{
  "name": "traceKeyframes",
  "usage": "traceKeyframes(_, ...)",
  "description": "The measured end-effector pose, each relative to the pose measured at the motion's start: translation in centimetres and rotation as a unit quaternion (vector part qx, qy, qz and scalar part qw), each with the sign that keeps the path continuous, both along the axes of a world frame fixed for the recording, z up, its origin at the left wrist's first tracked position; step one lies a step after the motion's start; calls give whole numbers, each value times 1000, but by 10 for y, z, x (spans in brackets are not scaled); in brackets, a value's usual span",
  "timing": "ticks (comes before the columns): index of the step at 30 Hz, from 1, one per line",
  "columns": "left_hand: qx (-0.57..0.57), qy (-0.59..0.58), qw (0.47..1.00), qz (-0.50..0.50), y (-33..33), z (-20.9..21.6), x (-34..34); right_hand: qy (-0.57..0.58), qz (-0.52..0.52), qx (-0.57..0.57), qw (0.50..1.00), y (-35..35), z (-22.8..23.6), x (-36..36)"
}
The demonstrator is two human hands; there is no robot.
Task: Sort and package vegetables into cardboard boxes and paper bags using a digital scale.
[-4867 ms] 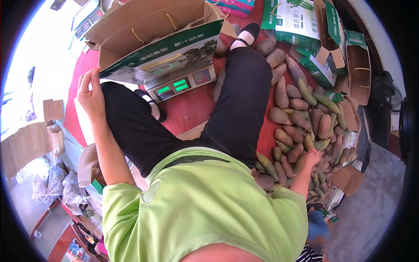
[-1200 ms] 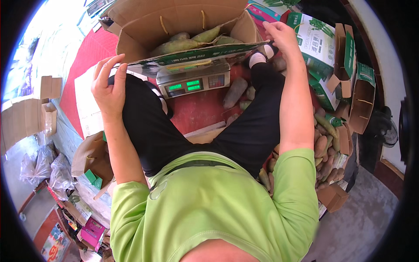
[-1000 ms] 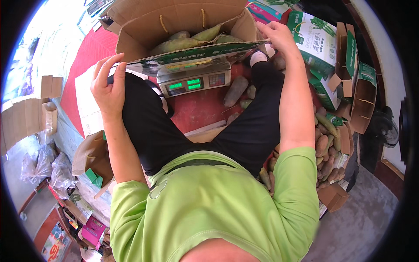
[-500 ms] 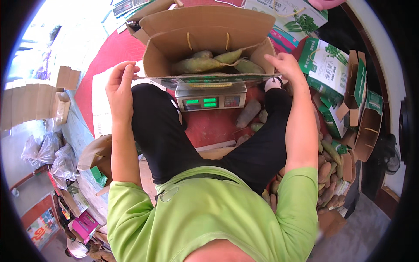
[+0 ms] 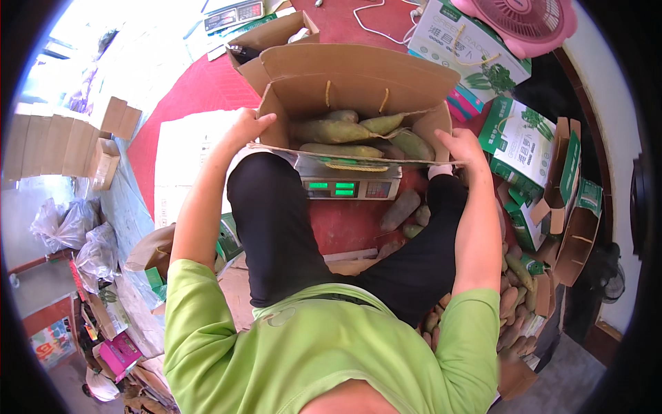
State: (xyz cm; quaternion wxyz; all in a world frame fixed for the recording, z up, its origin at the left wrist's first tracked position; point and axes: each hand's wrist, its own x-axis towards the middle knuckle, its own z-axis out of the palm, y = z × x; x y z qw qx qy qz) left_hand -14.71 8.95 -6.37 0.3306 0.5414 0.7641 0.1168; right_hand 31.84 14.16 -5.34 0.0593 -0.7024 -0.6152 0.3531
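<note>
An open cardboard box (image 5: pixel 358 65) with yellow cord handles stands on a digital scale (image 5: pixel 352 189) whose display is lit green. Inside it lie several long green radishes (image 5: pixel 331 131). My left hand (image 5: pixel 249 129) grips the box's near left corner, thumb over the edge. At the opposite near corner my right hand (image 5: pixel 463 146) holds the right wall, its thumb on the inner side. The outer fingers of both hands are partly hidden.
Loose radishes (image 5: pixel 401 210) lie on the red floor right of the scale. A heap of radishes (image 5: pixel 514 297) is by my right side. Green-and-white cartons (image 5: pixel 520 141) and a pink fan (image 5: pixel 517 17) stand at the right. Another small scale (image 5: pixel 234 15) is at the far left.
My left hand has gone from beside the box to its left corner and taken hold. My right hand has closed on the right wall. The view has shifted, showing more of the fan.
</note>
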Motion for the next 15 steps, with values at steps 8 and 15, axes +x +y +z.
traceKeyframes(8, 21, 29, 999, 0, -6, -27, -5, -114, 44, 62, 991, -19, 26, -22)
traceKeyframes(15, 34, 9, 999, 5, -6, -40, -25, -68, -21, 94, 993, -25, 35, -34)
